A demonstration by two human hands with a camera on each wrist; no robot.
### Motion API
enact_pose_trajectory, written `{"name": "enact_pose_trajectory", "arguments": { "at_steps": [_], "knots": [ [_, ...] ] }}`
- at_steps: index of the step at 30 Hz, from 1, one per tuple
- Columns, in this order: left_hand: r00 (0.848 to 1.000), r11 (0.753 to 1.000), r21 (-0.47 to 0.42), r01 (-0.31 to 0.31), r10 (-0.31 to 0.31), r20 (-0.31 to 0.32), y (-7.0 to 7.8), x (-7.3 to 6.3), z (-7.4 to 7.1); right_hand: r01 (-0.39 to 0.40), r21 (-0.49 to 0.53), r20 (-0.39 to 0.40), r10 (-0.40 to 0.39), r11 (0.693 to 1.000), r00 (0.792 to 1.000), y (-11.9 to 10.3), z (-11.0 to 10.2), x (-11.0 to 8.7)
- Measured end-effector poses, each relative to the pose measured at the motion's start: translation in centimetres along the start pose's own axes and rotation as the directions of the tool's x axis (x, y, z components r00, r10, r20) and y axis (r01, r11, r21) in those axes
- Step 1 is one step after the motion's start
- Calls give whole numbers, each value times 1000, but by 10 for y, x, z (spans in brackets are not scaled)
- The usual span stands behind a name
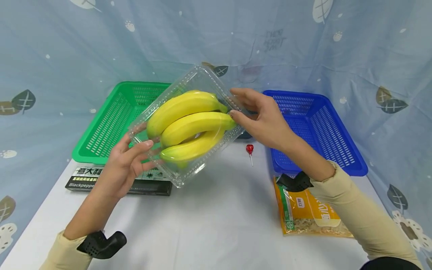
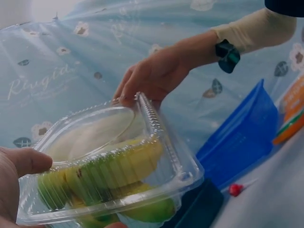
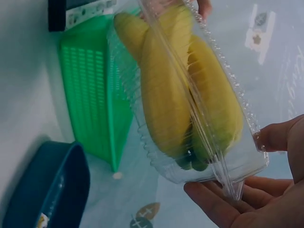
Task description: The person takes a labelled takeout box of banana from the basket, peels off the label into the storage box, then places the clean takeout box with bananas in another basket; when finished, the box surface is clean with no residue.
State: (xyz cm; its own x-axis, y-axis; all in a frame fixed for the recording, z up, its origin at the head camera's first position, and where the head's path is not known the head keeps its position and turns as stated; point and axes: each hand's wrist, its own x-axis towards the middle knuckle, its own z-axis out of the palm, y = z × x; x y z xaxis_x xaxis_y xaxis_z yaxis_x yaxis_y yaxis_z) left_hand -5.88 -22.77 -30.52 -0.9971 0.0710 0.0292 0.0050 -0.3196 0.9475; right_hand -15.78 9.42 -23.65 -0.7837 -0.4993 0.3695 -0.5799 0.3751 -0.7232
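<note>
A clear plastic clamshell box [image 1: 202, 80] with several bananas [image 1: 189, 129] inside is held up and tilted above the table. My left hand [image 1: 126, 165] grips its lower left end, thumb on top and fingers underneath. At the upper right end, my right hand [image 1: 263, 116] pinches the box's edge between thumb and fingers. In the right wrist view the right thumb [image 3: 275, 137] lies at one side of the box and the fingers bend under its end. The lid looks closed over the bananas in the left wrist view.
Behind the box stands a green basket [image 1: 98, 127], with a blue basket [image 1: 324, 120] at right. A dark teal bin [image 3: 47, 190] sits between them. A red lollipop [image 1: 249, 149], a black pepper pasta box [image 1: 138, 186] and an orange bag [image 1: 303, 213] lie on the white table.
</note>
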Motion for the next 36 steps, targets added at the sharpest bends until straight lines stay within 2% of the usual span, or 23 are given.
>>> {"name": "enact_pose_trajectory", "arguments": {
  "at_steps": [6, 10, 14, 19, 24, 28, 32, 36],
  "knots": [
    [999, 997, -72, 1, -3, -36, 5, 1, -9, 0, -2, -14, 0, 1000, 1000, -2, 4, 28],
    [999, 997, -72, 4, -7, -50, 9, 3, -13, -27, -11, -26, 26, 1000, 999, -2, 8, 45],
    [997, 993, -113, -17, 9, -72, 16, 8, -19, -69, -25, -27, 68, 997, 997, -2, 13, 63],
    [995, 983, -178, -37, 19, -100, 25, 14, -30, -161, 42, -2, 161, 986, 987, -3, 22, 85],
    [993, 976, -215, -28, 1, -122, 30, 19, -38, -212, 50, 13, 211, 976, 977, -1, 31, 104],
    [990, 968, -250, -21, -14, -138, 31, 22, -44, -238, 109, 33, 235, 965, 971, 0, 39, 118],
    [985, 961, -277, -16, -31, -167, 31, 23, -52, -252, 238, 70, 242, 938, 968, 2, 51, 133],
    [975, 960, -280, 26, -87, -206, 32, 22, -59, -319, 380, 115, 298, 868, 948, 3, 63, 147]
  ]
}}
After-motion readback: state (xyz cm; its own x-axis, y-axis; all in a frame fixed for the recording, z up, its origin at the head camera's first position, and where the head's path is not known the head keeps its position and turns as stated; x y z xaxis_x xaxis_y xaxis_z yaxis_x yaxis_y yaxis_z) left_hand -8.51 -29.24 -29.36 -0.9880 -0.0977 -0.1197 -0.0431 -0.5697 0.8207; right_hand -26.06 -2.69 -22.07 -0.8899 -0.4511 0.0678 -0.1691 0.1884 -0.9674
